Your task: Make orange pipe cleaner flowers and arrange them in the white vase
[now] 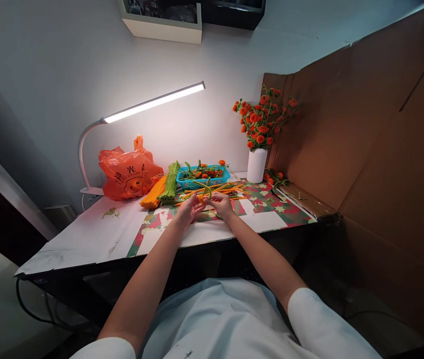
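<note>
Between my hands, just above the front part of the table, is a small orange pipe-cleaner piece [201, 198] with a green pipe cleaner [209, 188] curving up from it. My left hand [188, 210] pinches the orange piece from the left, its lower fingers curled loosely. From the right, the thumb and fingertips of my right hand [222, 205] close on the same piece. The fingertips partly hide it, so its exact shape is unclear. Loose orange pipe cleaners [230, 188] lie spread behind my hands.
A blue basket [184, 184] holds orange flowers and green stems. Left of it are green [170, 184] and orange pipe-cleaner bundles [154, 194], an orange plastic bag [125, 172] and a lit lamp [155, 102]. A white vase [256, 166] of flowers stands right, beside a cardboard wall [364, 124].
</note>
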`<action>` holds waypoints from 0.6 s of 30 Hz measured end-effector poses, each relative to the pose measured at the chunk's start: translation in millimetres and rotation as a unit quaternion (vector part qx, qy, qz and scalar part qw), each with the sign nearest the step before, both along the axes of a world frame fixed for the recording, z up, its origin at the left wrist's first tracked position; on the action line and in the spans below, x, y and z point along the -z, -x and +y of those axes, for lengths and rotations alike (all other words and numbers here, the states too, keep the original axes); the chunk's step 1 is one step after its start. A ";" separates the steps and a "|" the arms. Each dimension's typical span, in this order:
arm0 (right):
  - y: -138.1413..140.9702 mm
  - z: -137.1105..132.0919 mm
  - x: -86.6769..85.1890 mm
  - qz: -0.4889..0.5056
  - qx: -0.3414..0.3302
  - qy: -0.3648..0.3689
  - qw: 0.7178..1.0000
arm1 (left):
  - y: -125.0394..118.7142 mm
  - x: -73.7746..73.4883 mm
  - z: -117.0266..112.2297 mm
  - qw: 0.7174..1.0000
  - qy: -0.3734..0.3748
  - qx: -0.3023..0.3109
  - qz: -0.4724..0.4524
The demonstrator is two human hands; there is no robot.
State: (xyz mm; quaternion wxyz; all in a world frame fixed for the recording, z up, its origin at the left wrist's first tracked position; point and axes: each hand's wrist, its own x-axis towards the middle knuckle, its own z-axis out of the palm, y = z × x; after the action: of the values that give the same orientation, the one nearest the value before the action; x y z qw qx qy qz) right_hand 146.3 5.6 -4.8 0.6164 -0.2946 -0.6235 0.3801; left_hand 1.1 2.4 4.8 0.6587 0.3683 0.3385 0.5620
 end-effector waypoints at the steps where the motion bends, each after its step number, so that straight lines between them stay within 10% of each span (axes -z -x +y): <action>1: 0.4 0.7 1.1 -0.002 0.003 -0.005 1.000 | -0.4 0.3 -0.3 1.000 -0.015 0.009 0.009; 18: 0.6 3.3 2.4 -0.007 0.050 0.041 0.998 | -9.6 4.6 -4.0 0.991 -0.043 0.091 0.091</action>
State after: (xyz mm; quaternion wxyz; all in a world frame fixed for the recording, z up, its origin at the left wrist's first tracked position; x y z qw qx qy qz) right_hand 145.7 8.9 -7.3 0.6178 -0.3527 -0.5961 0.3723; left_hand 10.7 -1.6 0.2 0.6575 0.4751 0.3374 0.4777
